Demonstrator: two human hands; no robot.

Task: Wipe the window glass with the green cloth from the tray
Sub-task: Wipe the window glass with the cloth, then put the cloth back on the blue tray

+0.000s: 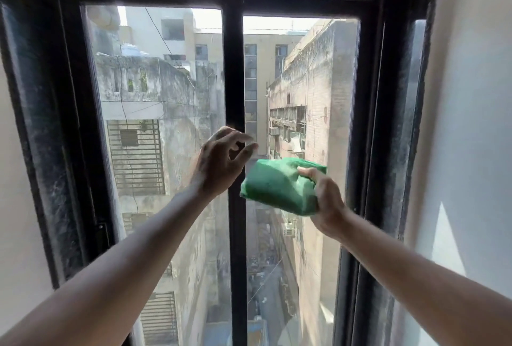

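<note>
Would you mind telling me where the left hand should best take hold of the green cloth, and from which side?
Probably the free left end of the cloth, approached from the left. The right hand already clamps the right end, thumb on top, so the bunched left part juts out uncovered toward the open left hand, which hovers just beside it by the centre bar.

Two bare forearms raised before a black-framed window [83,129]. Right hand [325,201] gripping a folded green cloth [277,187], held in front of the right pane [302,82], contact with the glass not discernible. Left hand [219,162] empty, fingers curled apart, in front of the centre bar [235,68] beside the left pane [155,82]. Weathered buildings [144,90] beyond the glass. White walls [471,124] flanking the frame.
</note>
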